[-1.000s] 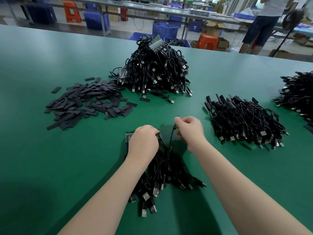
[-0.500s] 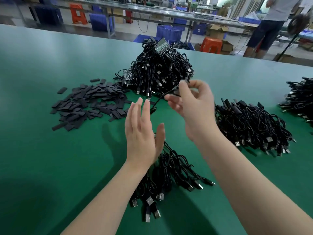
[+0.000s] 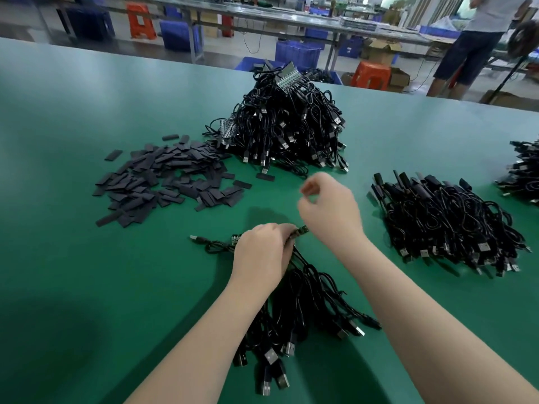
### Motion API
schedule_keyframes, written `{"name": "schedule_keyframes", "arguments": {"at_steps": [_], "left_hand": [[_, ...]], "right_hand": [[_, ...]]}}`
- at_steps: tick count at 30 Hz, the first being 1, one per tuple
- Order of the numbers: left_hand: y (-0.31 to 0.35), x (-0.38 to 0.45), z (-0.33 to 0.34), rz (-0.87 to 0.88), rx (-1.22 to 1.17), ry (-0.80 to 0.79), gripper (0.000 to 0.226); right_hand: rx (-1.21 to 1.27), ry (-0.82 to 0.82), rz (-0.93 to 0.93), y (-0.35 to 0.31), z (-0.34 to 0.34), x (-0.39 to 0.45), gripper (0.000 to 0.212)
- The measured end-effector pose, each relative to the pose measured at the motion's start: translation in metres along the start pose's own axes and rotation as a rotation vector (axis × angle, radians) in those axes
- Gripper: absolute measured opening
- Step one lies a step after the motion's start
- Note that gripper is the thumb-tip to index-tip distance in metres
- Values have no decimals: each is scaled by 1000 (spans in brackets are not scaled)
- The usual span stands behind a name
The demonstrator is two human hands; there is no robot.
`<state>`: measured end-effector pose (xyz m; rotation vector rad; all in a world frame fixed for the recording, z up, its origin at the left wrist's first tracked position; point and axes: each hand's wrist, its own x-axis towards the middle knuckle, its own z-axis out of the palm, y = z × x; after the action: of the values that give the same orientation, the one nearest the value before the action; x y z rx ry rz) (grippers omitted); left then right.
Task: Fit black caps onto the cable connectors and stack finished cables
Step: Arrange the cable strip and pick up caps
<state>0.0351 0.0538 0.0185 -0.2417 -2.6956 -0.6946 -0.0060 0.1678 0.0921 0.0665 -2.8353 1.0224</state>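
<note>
The step in hand appears to be separation of one cable from the working bundle (image 3: 294, 304), ahead of capping. The left hand (image 3: 262, 255) is closed around the top of that bundle, where small circuit-board connectors (image 3: 300, 230) protrude past its knuckles. The right hand (image 3: 329, 211) is raised just above and beside it, fingers curled loosely inward; whether it holds anything cannot be told, as motion blur obscures the fingertips.

One loose cable (image 3: 213, 246) lies on the tabletop (image 3: 87, 287) just left of the left hand.

The next move likely calls for:
1. Taking a cap from the pile of black caps (image 3: 166, 182), far left of the hands.
2. Aligning it squarely with a bare connector end.
3. Placing the capped cable on the finished stack (image 3: 449, 225) at right, where capped ends point away from the person.

A large heap of uncapped cables (image 3: 288, 126) stands beyond the hands. A further cable pile (image 3: 522, 173) sits at the right edge.

The tabletop is green, matte and smooth. The room is a workshop with long benches (image 3: 291, 21), blue crates (image 3: 297, 55), orange stools (image 3: 370, 75), and a standing person (image 3: 472, 45).
</note>
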Motion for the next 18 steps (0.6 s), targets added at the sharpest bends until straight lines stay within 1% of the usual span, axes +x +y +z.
{"name": "schedule_keyframes", "arguments": {"at_steps": [1, 2, 3, 5, 7, 8, 10, 12, 15, 18], "left_hand": [[1, 0, -1, 15, -8, -6, 12], [2, 2, -2, 27, -11, -15, 9], [4, 3, -2, 24, 7, -30, 18], [2, 4, -2, 15, 16, -77, 34], [1, 4, -4, -3, -47, -85, 38], [1, 4, -6, 7, -93, -62, 39], [3, 1, -10, 85, -152, 16, 41], [-1, 1, -5, 113, -185, 44, 41], [-6, 3, 3, 61, -166, 10, 38], [-6, 4, 7, 27, -131, -13, 34]], "right_hand": [[-5, 21, -84, -10, 6, 7, 16], [-30, -6, -169, -20, 15, 15, 16], [-81, -70, -248, -29, 26, 23, 20], [-233, -245, -347, -45, 51, 41, 35], [-424, -368, -425, -53, 75, 56, 52], [-526, -404, -465, -54, 86, 63, 55], [-696, -452, -527, -52, 101, 73, 53], [-764, -447, -548, -50, 108, 79, 49], [-768, -368, -563, -49, 107, 82, 40], [-764, -316, -506, -47, 100, 84, 27]]}}
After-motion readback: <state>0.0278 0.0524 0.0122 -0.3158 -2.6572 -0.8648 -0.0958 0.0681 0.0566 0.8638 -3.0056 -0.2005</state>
